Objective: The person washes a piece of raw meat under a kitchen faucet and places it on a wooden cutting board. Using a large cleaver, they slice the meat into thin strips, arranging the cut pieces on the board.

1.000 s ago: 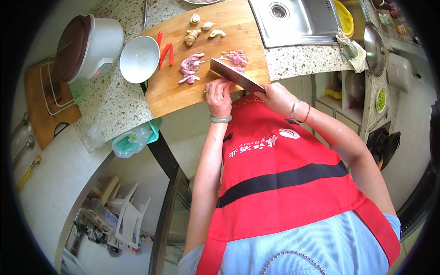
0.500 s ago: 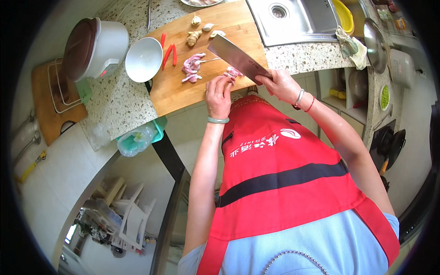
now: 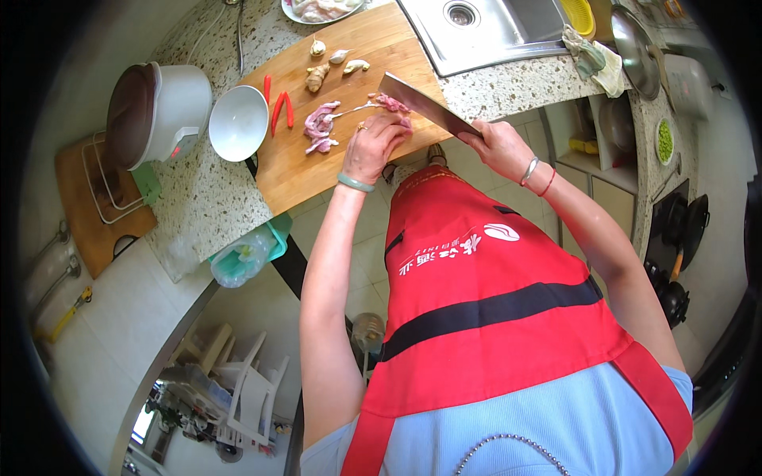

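My right hand (image 3: 502,149) is closed round the handle of a broad cleaver (image 3: 429,105), its blade slanting up and left above the right part of the wooden cutting board (image 3: 274,178). Just left of the blade, my left hand (image 3: 375,149) has bent fingers pressed together on a strip of raw pink meat (image 3: 389,103); the fingertips are partly hidden. A thin pale strand runs from there to a curled meat piece (image 3: 321,127). Farther up the board lie a ginger root (image 3: 317,77), a garlic bulb (image 3: 317,47), another bulb (image 3: 340,56) and a pale knobbly piece (image 3: 356,67).
Red chillies (image 3: 282,111) lie beside a white bowl (image 3: 239,124) at the left. A rice cooker (image 3: 178,107) stands beyond it. A plate of raw meat (image 3: 321,9) is at the far edge, a steel sink (image 3: 444,59) at the right. A bin (image 3: 278,230) hangs below the counter.
The view has shifted, so the board sits farther left and up. The cleaver has moved slightly away from my left hand, and more of the right-hand meat shows.
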Demonstrator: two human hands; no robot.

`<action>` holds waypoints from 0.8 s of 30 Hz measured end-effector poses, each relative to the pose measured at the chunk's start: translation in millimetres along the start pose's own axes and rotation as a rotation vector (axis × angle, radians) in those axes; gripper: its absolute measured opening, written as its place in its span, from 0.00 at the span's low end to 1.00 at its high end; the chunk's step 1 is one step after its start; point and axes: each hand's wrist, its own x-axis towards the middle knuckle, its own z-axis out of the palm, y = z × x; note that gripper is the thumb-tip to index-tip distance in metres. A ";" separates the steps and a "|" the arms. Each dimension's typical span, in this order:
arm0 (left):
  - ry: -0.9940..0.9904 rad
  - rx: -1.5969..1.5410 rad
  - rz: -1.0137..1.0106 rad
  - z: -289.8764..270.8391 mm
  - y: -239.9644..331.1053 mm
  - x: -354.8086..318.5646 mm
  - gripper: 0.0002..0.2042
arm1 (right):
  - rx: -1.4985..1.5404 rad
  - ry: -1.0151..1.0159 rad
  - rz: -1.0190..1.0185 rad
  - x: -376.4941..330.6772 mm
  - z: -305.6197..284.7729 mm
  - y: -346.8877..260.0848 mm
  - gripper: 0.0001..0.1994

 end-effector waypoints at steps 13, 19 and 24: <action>0.424 0.408 -0.388 11.0 24.7 0.6 0.17 | -0.052 -0.034 0.017 -3.3 14.3 -5.6 0.14; 0.120 0.403 -0.436 -3.2 17.3 -0.5 0.21 | -0.092 -0.054 0.057 -1.7 17.2 2.1 0.15; 0.130 0.326 -0.574 12.0 31.0 -17.6 0.19 | -0.052 -0.042 0.051 -2.2 13.7 -8.3 0.14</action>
